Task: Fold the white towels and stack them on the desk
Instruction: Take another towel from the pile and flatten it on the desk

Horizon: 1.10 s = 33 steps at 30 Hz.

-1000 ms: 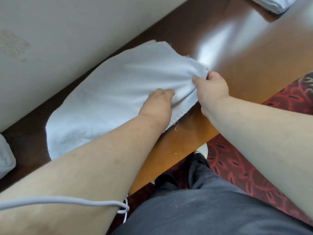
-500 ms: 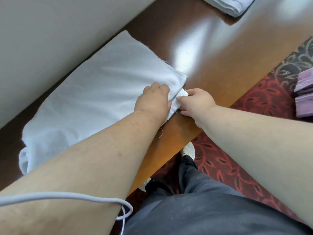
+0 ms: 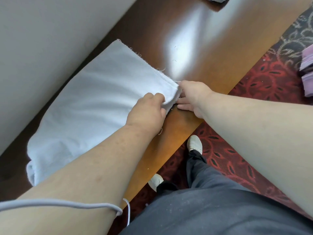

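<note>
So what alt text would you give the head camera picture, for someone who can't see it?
Two bare hands work the near corner of a white towel on a glossy wooden desk: the left hand grips it, the right hand touches its edge.

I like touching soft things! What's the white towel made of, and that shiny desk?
The white towel looks like soft woven cloth, maybe cotton: it wrinkles and loose threads fray from its edge. The desk looks like brown wood with a glossy varnish, since light glares off it; it could be a veneer.
</note>
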### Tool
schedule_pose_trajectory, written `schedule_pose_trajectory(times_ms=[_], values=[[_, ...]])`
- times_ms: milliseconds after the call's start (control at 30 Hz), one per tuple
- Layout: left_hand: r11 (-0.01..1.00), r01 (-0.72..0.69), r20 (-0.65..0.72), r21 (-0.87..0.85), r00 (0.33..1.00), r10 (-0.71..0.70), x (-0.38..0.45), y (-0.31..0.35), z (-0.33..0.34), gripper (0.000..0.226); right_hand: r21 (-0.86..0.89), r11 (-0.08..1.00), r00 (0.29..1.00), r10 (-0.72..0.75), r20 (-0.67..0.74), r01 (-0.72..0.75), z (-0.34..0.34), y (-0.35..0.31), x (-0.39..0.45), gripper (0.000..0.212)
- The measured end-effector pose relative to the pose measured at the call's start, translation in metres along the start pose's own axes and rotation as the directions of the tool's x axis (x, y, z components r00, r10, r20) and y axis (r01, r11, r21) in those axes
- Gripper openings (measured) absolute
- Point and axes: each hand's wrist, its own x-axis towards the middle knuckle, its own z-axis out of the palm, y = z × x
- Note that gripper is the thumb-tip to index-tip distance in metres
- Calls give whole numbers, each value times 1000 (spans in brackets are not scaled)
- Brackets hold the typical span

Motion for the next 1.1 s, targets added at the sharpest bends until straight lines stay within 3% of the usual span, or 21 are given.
schedule_pose_trajectory(times_ms=[100,233,333,467,567,833,900,967,1033,1067,1100], values=[[999,-43,96,-5,994,43,7,-2,5,37,-53,997,999,-50,-7,50,-3,7,3,47],[991,-89,1,104,996,90,-4,-14,9,41,-255,939,972,-236,10,231,2,21,7,12],[981,24,-109,191,994,-3,-32,-39,13,47,-276,929,963,-267,-31,248,5,20,8,10],[951,238,-136,197,967,-214,-68,-81,16,42,-354,880,932,-358,-59,316,7,22,10,8],[957,249,-113,147,966,-234,-78,-94,14,40,-448,836,918,-388,-78,315,9,22,8,12],[979,5,-136,203,990,23,-110,-111,12,46,-613,750,894,-421,-151,249,28,18,-6,28],[975,36,-148,220,989,-3,-125,-115,20,56,-642,732,882,-435,-181,228,31,18,-5,31],[964,161,-183,210,975,-123,-143,-122,27,61,-665,720,877,-433,-207,199,39,22,-9,41],[956,249,-178,155,959,-221,-156,-129,32,59,-756,635,851,-475,-223,157,54,31,-26,66],[957,263,-152,123,958,-244,-160,-132,34,57,-835,522,811,-557,-180,173,64,38,-39,75],[961,257,-118,102,962,-245,-163,-135,35,57,-913,331,753,-656,-42,238,75,47,-52,80]])
